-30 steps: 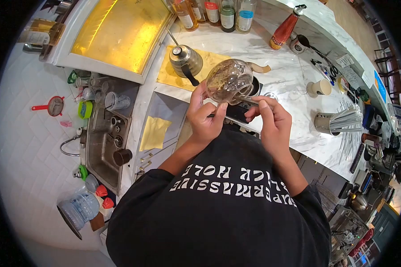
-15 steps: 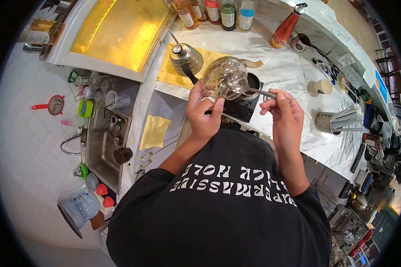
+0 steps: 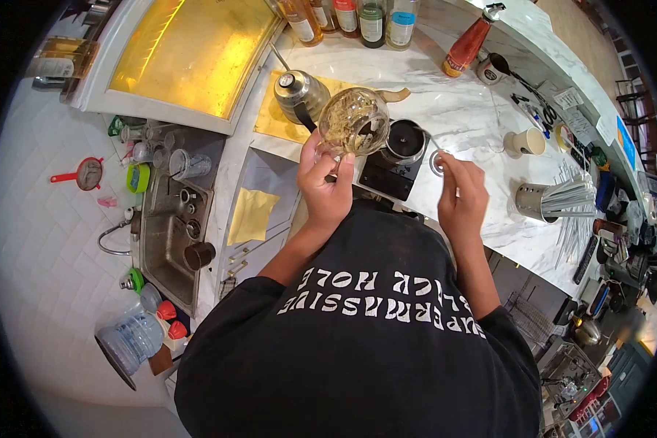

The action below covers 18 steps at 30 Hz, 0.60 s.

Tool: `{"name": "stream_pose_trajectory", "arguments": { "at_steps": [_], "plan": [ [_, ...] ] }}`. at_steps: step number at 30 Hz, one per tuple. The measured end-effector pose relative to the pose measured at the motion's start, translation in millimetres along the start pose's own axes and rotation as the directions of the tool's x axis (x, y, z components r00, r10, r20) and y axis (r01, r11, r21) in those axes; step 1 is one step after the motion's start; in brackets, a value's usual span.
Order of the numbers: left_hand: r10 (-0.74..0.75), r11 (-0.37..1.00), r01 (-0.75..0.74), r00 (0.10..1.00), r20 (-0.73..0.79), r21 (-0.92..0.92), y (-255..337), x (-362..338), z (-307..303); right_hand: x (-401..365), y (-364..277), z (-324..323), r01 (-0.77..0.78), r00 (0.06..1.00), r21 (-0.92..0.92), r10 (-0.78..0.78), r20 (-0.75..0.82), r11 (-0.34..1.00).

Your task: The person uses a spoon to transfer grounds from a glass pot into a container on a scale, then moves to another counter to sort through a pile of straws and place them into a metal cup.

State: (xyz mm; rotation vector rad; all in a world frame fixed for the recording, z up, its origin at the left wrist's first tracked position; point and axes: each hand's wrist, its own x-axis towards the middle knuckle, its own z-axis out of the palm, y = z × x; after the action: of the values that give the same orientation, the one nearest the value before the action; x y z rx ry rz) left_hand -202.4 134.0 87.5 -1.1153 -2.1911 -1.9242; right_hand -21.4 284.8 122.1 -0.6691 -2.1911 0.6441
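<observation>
the left hand [image 3: 325, 182] is closed on the lower side of a glass vessel [image 3: 354, 120], which is held tilted in the upper middle of the frame. the right hand [image 3: 463, 193], right of the centre, pinches a thin metal tool [image 3: 431, 139]. between the hands, a dark-topped container [image 3: 405, 139] stands near a kettle [image 3: 301, 95] on the table [image 3: 482, 120].

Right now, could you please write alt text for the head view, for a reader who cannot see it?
A person's left hand holds a round glass vessel, and the right hand a slim metal utensil, at a marble counter. Nearby stand a metal kettle and a dark round container.
</observation>
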Motion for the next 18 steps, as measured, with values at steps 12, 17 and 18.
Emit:
{"name": "stream_pose_trajectory", "arguments": {
  "at_steps": [12,17,18],
  "plan": [
    [0.183,0.974,-0.174,0.981,0.058,-0.143,20.0,13.8,5.0,37.2,-47.6,-12.6,0.229,0.968,0.217,-0.246,0.054,0.949],
    [0.195,0.971,-0.184,0.979,0.061,-0.152,24.6,13.9,5.7,34.9,-47.7,-8.1,0.211,0.969,0.230,-0.234,0.080,0.950],
    [0.201,0.970,-0.190,0.977,0.063,-0.151,23.2,13.4,5.8,34.1,-47.8,-9.3,0.201,0.972,0.239,-0.224,0.073,0.950]
  ]
}}
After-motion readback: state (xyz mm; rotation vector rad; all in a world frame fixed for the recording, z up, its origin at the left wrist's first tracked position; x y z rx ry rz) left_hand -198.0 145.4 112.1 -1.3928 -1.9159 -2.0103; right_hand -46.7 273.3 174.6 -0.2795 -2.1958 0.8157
